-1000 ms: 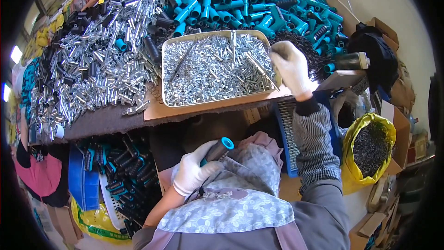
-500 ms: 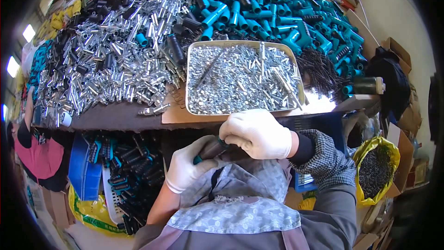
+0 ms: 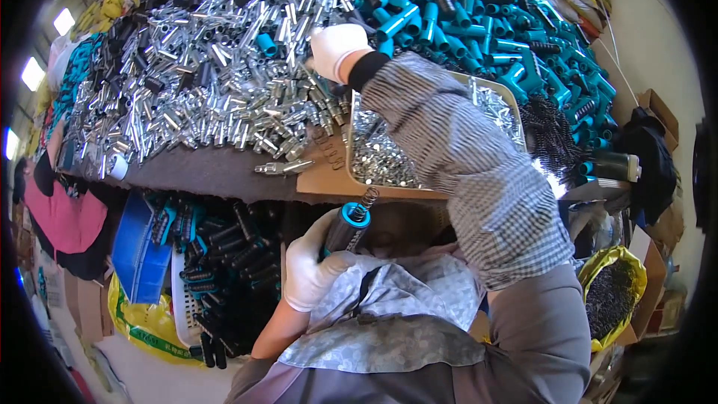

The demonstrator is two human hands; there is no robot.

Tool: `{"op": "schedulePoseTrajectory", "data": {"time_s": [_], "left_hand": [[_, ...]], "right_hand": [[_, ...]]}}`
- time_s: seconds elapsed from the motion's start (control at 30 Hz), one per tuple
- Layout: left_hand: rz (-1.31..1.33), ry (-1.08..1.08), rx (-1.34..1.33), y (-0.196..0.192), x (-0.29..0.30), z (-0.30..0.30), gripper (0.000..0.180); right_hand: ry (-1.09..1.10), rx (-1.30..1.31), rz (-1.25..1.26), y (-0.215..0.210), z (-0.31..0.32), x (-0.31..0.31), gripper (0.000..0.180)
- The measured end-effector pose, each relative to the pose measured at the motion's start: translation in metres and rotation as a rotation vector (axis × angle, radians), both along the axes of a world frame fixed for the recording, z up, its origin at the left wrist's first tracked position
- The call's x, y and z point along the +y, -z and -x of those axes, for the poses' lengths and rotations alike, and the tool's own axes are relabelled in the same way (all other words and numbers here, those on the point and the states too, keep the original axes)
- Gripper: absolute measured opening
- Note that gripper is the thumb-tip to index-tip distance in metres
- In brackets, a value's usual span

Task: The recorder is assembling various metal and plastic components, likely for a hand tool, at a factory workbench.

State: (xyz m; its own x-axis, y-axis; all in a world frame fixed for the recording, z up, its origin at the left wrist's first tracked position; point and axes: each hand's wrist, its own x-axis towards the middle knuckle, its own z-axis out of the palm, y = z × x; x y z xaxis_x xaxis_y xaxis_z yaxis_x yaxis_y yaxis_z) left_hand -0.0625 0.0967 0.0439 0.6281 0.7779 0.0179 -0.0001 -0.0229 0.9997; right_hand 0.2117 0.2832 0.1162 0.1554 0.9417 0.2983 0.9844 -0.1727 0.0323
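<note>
Left hand (image 3: pixel 310 265) wrapped around handle (image 3: pixel 344 233), tilted, in front of desk (image 3: pixel 191 172) edge; spring (image 3: pixel 367 198) sticking out its top. Right hand (image 3: pixel 336 50) at metal parts (image 3: pixel 224 93); can't tell if fingers are spread or pinching.

A black cylindrical handle (image 3: pixel 343 235) with a teal rim is held by the left hand (image 3: pixel 310 265), its open end being pointed to one o'clock. From this end, a coiled metal spring (image 3: pixel 366 200) is seen partly protruding. Toward eleven o'clock from the handle, shiny metal parts (image 3: pixel 239 86) are piled loosely; their right portion is reached by the right hand (image 3: pixel 336 51). Whether one is gripped cannot be told.
</note>
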Motion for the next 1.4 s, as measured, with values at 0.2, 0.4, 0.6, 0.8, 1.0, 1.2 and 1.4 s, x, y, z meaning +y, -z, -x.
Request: {"op": "schedulePoseTrajectory", "data": {"time_s": [0.2, 0.4, 0.6, 0.8, 1.0, 1.2, 1.4], "left_hand": [[0.035, 0.013, 0.007, 0.008, 0.000, 0.023, 0.116], [0.044, -0.022, -0.076, 0.013, -0.003, 0.035, 0.108], [-0.038, 0.158, 0.000, 0.006, -0.008, 0.032, 0.100], [-0.392, 0.337, 0.213, -0.001, -0.013, 0.017, 0.078], [-0.855, 0.477, 0.401, -0.014, -0.016, 0.017, 0.060], [-0.497, 0.870, 0.494, -0.024, -0.013, 0.006, 0.063], [0.216, 1.146, 0.401, 0.020, 0.007, 0.010, 0.066]], "right_hand": [[0.182, 0.140, -0.131, 0.037, -0.004, 0.016, 0.036], [-0.048, 0.437, -0.500, -0.061, 0.019, -0.140, 0.061], [-0.017, 1.659, -0.166, -0.019, 0.061, -0.323, 0.054], [0.078, 1.978, -0.223, 0.031, 0.063, -0.388, 0.056], [0.119, 1.586, 0.117, 0.012, 0.036, -0.399, 0.052], [-0.312, 1.154, 0.236, 0.029, 0.054, -0.393, 0.048], [-0.816, 0.035, -0.129, 0.043, 0.066, -0.383, 0.036]]}}
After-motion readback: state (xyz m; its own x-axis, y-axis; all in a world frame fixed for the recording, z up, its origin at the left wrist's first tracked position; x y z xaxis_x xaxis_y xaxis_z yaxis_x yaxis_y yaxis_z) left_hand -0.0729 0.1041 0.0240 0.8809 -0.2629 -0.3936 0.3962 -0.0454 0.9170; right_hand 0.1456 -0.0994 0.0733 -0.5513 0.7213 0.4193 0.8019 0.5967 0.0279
